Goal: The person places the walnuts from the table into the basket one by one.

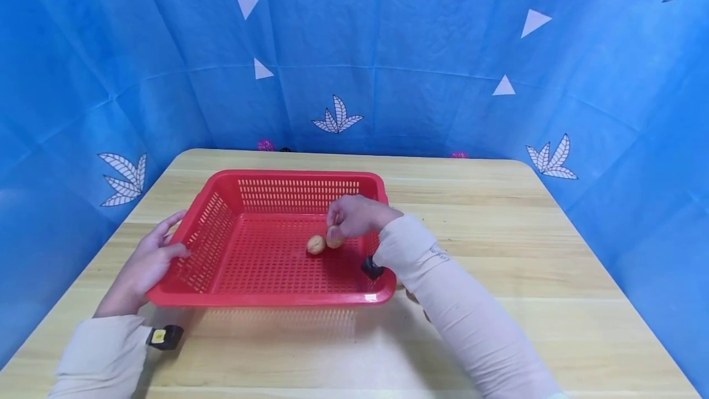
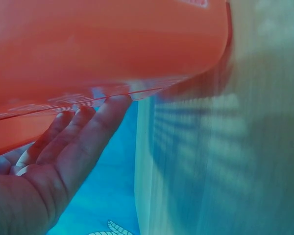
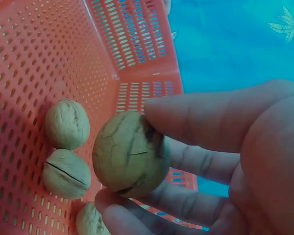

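A red plastic basket (image 1: 266, 299) with slotted walls stands on the wooden table. My left hand (image 1: 146, 261) holds its left side, thumb over the rim; in the left wrist view, straight fingers (image 2: 95, 127) lie against the outer wall. Inside the basket's right half, my right hand (image 1: 357, 214) pinches a round, cracked brown walnut (image 3: 131, 154) between thumb and fingers. Beyond it in the right wrist view, a pale walnut (image 3: 67, 124) and a split-seamed walnut (image 3: 66, 174) lie on the basket floor. Another walnut (image 3: 90, 221) shows partly below, behind the fingers.
Brown rounded things (image 1: 411, 296) peek out on the table beside the basket's right end, mostly hidden by the right sleeve (image 1: 471, 319). A blue patterned curtain (image 1: 421, 36) hangs around the table (image 1: 498, 233). Black wrist cameras (image 1: 166, 337) sit on both cuffs.
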The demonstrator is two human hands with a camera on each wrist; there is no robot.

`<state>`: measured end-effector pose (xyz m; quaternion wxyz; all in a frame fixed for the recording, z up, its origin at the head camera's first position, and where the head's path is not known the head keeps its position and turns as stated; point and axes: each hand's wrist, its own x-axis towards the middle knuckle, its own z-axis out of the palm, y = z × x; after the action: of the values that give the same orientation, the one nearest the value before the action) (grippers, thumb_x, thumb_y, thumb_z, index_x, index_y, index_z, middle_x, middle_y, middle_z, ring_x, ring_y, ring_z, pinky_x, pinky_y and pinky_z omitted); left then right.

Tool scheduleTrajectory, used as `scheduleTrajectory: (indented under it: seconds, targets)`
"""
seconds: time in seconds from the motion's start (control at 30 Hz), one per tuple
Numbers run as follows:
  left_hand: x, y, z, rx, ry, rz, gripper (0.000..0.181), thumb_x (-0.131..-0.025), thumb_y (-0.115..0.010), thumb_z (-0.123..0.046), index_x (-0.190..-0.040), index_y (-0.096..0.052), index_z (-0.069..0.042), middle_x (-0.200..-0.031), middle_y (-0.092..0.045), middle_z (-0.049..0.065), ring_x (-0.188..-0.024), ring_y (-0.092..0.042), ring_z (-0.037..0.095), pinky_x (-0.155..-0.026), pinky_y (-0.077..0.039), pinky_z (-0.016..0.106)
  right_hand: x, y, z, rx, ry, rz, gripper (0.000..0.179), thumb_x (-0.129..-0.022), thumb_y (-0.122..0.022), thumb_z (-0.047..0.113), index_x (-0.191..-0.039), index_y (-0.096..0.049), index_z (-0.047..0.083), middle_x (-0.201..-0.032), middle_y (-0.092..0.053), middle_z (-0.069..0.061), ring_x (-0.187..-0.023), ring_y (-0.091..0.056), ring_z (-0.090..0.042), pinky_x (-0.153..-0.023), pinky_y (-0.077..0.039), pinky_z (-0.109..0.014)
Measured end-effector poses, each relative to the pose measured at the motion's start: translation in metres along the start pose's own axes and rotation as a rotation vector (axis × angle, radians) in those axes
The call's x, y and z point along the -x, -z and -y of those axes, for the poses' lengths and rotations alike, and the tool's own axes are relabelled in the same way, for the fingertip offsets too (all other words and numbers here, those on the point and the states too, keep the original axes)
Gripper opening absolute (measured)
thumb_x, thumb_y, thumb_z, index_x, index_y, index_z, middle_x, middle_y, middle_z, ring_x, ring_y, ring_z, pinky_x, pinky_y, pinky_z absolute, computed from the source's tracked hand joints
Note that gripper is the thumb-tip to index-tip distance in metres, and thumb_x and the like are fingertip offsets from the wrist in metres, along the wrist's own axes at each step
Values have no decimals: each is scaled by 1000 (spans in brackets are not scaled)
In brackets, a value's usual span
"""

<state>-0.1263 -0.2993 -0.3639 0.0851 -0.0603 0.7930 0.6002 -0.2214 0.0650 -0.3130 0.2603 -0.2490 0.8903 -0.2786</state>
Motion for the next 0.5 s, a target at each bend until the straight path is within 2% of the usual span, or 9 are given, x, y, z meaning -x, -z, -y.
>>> scheduleTrajectory:
  seconds: [0.2, 0.5]
  targets:
    - [0, 1, 1, 4, 1, -3, 81, -98, -55, -15, -157, -2, -27, -143, -31, 24, -92, -66, 11, -79, -56, 45, 1, -1, -2, 16, -28, -51, 22, -83, -77, 25, -99, -65, 16, -96, -63, 1, -96, -56, -18, -77, -51, -35]
    - [1, 0, 0, -9, 10, -10, 83, -97, -56, -16, -157, -1, -29, -145, -31, 25, -93, -65, 13, -79, -56, 46, 7, 7, 1, 46, 8, -72, 28, -87, -73, 26, -111, -64, 15, -96, -63, 1, -93, -58, -17, -76, -51, -33]
